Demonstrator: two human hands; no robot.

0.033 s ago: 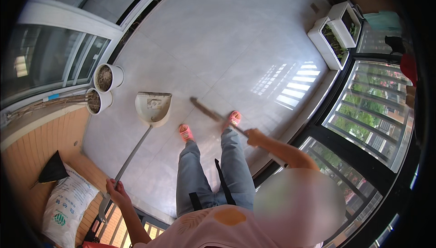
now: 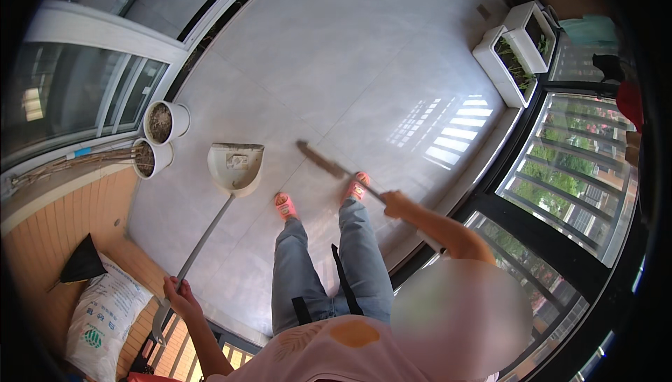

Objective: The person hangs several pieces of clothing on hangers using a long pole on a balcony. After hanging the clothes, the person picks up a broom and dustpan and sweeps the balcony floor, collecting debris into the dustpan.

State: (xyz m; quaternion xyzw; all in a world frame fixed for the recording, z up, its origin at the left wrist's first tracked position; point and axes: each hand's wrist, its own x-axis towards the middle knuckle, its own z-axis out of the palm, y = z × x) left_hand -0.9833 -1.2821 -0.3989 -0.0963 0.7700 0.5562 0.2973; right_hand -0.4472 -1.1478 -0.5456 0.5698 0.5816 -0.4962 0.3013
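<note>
My left hand is closed round the grey handle of a long-handled dustpan. Its white pan rests on the grey tile floor, with its wide mouth facing away from me. Some marks or dirt show inside the pan. In my right hand I grip the handle of a broom, whose brown bristle head lies at a slant on the floor, right of the dustpan and just ahead of my right foot. A gap of floor separates the bristles from the pan. Pink slippers are on my feet.
Two white pots of soil stand by the glass door at left. A white sack leans on the tiled wall at lower left. White planter boxes line the far right, beside the barred windows.
The broom head has shifted slightly away from me and to the right, along with my right hand. The dustpan and my left hand have stayed in place.
</note>
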